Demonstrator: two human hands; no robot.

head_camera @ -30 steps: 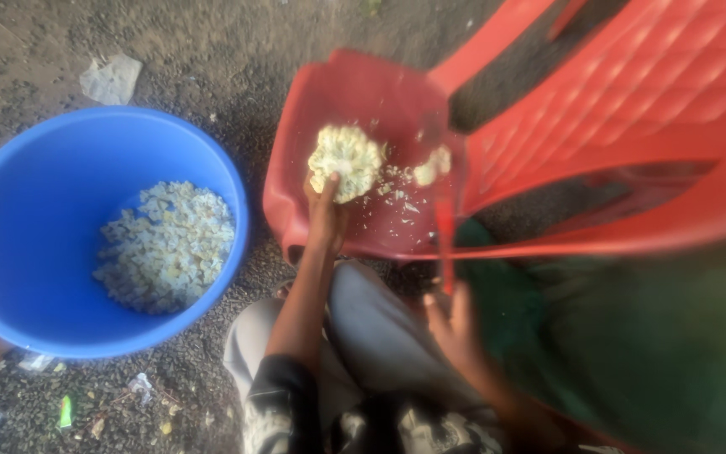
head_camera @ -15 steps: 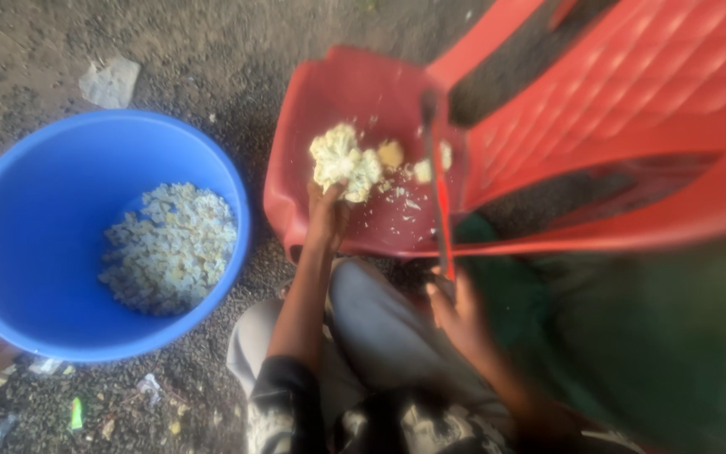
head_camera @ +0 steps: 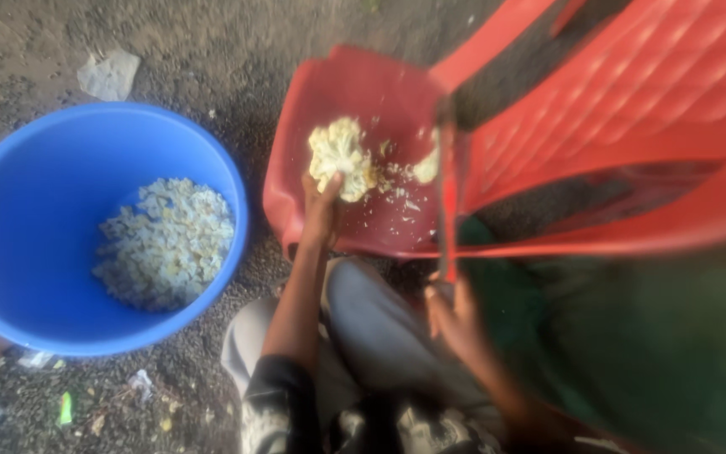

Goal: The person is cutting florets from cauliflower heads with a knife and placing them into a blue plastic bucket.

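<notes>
I had the left hand (head_camera: pixel 323 208) with fingers curled round the cauliflower chunk (head_camera: pixel 339 156), pinning it on the red chair seat (head_camera: pixel 361 88) right of the blue tub (head_camera: pixel 10 227) of cut florets (head_camera: pixel 165 242). The right hand (head_camera: pixel 454 309) was fisted on the knife (head_camera: pixel 447 189), blade upright just right of the chunk. Looked like mid-chopping; the next cut needed the blade kept off my fingertips.

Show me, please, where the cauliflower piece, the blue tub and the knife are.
cauliflower piece (head_camera: pixel 338 155), head view, on its pale top.
blue tub (head_camera: pixel 39 210), head view, on its bare inner wall.
knife (head_camera: pixel 447 197), head view, on the middle of its blade.
</notes>
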